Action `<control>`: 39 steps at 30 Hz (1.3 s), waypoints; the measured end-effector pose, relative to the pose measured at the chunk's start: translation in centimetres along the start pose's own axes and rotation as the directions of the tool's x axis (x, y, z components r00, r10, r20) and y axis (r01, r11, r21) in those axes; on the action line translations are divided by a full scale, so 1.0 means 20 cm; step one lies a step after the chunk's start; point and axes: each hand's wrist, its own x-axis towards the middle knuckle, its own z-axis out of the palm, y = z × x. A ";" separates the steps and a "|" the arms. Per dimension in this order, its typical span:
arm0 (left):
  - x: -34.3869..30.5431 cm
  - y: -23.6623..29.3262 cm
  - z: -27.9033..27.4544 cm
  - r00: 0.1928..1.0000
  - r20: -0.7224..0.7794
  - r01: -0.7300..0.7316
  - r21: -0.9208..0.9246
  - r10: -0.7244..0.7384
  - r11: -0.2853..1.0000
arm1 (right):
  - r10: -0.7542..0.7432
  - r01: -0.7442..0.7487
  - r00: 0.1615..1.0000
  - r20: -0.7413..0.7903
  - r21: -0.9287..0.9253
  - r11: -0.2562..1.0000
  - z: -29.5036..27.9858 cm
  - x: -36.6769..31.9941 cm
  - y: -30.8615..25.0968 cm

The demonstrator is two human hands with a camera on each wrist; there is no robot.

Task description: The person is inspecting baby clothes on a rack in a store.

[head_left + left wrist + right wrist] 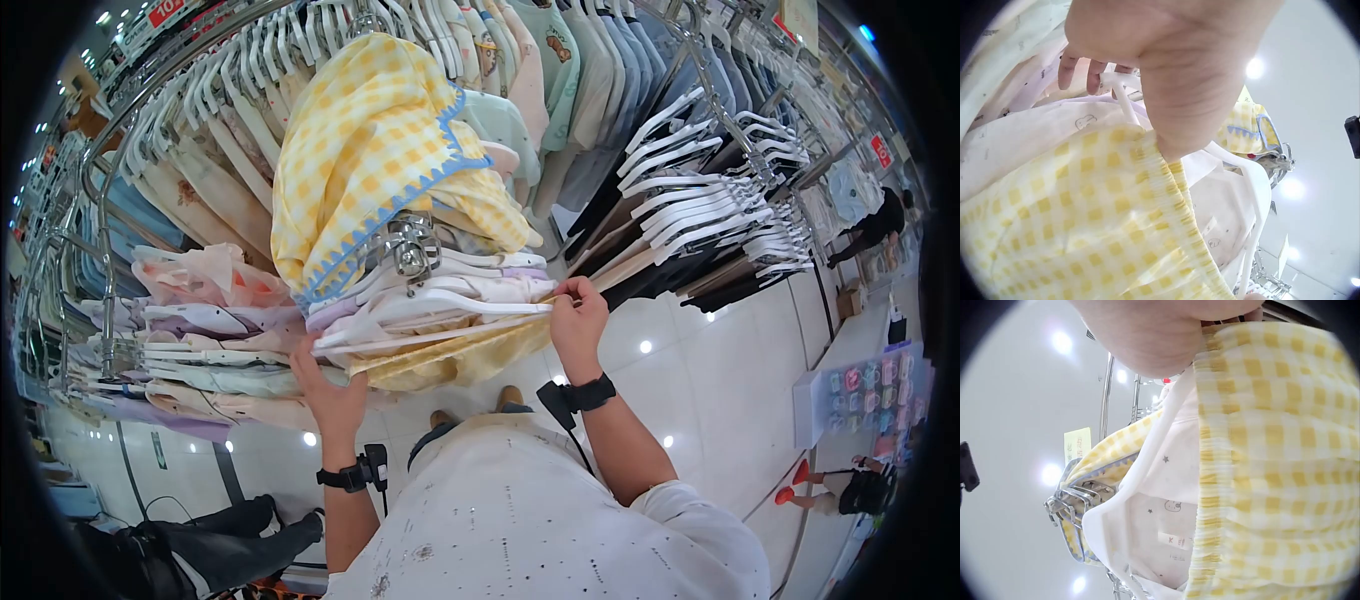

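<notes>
A pair of yellow-and-white gingham pants (pixel 460 358) with a gathered elastic waistband (pixel 1175 206) hangs at the front of the rack, close to the person's body. My left hand (pixel 332 392) holds the left end of the waistband, its thumb against the elastic and its fingers reaching behind by a white hanger (pixel 450 303). At the other end, my right hand (pixel 582 322) pinches the waistband; its fingertips are mostly hidden behind the cloth in the right wrist view. Right behind the pants hangs a pale printed garment (pixel 1169 481) on the white hanger.
A yellow gingham cloth with blue trim (pixel 370 150) drapes over the rack's metal end fitting (pixel 410 250). Pastel clothes (pixel 215 290) crowd the left side; dark garments on white hangers (pixel 690 215) hang at right. Another person's legs (pixel 240 535) show at lower left.
</notes>
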 end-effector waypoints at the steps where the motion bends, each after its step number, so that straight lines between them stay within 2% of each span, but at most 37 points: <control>1: 0.00 -0.02 0.00 1.000 0.003 -0.005 -0.001 0.005 1.000 | -0.010 0.010 1.000 -0.010 -0.015 1.000 0.01 -0.01 0.05; 3: -0.02 -0.04 0.00 1.000 0.014 0.005 -0.027 -0.005 1.000 | -0.018 0.017 0.999 -0.028 -0.033 0.999 0.02 -0.05 0.03; 6: -0.06 -0.08 -0.01 0.999 0.033 -0.037 -0.003 0.037 0.999 | 0.056 -0.057 0.998 0.015 0.053 0.997 0.05 -0.14 -0.07; 8: -0.08 -0.09 -0.01 0.998 0.042 -0.046 -0.012 0.046 0.999 | -0.089 0.088 0.996 0.029 0.014 0.996 0.09 -0.17 -0.08; 13: -0.11 -0.16 -0.02 0.996 0.087 0.009 -0.091 -0.001 0.996 | -0.217 0.218 0.975 0.045 -0.021 0.976 0.08 -0.19 -0.14; 15: -0.12 -0.17 -0.02 0.987 0.158 0.059 -0.241 -0.021 0.969 | -0.253 0.253 0.966 0.055 0.007 0.967 0.07 -0.19 -0.14; 18: -0.11 -0.17 -0.02 0.992 0.126 0.033 -0.294 0.005 0.955 | -0.377 0.383 0.906 0.192 0.008 0.924 0.02 -0.18 -0.14; 19: -0.10 -0.17 -0.03 0.992 0.123 0.034 -0.294 0.002 0.955 | -0.379 0.385 0.905 0.195 0.009 0.923 0.01 -0.18 -0.16; 21: -0.09 -0.17 -0.03 0.989 0.147 0.082 -0.401 -0.024 0.912 | -0.530 0.612 0.761 0.374 -0.143 0.778 -0.01 -0.16 -0.23; 25: -0.11 -0.28 -0.04 0.971 0.235 0.152 -0.494 -0.037 0.856 | -0.476 0.613 0.751 0.457 -0.217 0.760 -0.04 -0.13 -0.23; 27: -0.10 -0.33 -0.06 0.893 0.392 0.383 -0.409 -0.219 0.828 | -0.396 0.547 0.773 0.496 -0.205 0.812 -0.04 -0.11 -0.24; 28: -0.10 -0.38 -0.07 0.894 0.389 0.383 -0.408 -0.222 0.829 | -0.389 0.540 0.765 0.514 -0.182 0.821 -0.05 -0.11 -0.23; 30: -0.09 -0.48 -0.09 0.852 0.391 0.488 -0.355 -0.347 0.798 | -0.395 0.540 0.762 0.514 -0.166 0.825 -0.05 -0.12 -0.23; 33: -0.06 -0.49 -0.20 0.841 0.411 0.523 -0.454 -0.351 0.722 | -0.403 0.547 0.751 0.524 -0.152 0.823 -0.05 -0.11 -0.23; 39: 0.08 -0.30 -0.32 0.812 0.407 0.568 -0.389 -0.418 0.725 | -0.411 0.560 0.718 0.562 -0.115 0.821 -0.05 -0.11 -0.24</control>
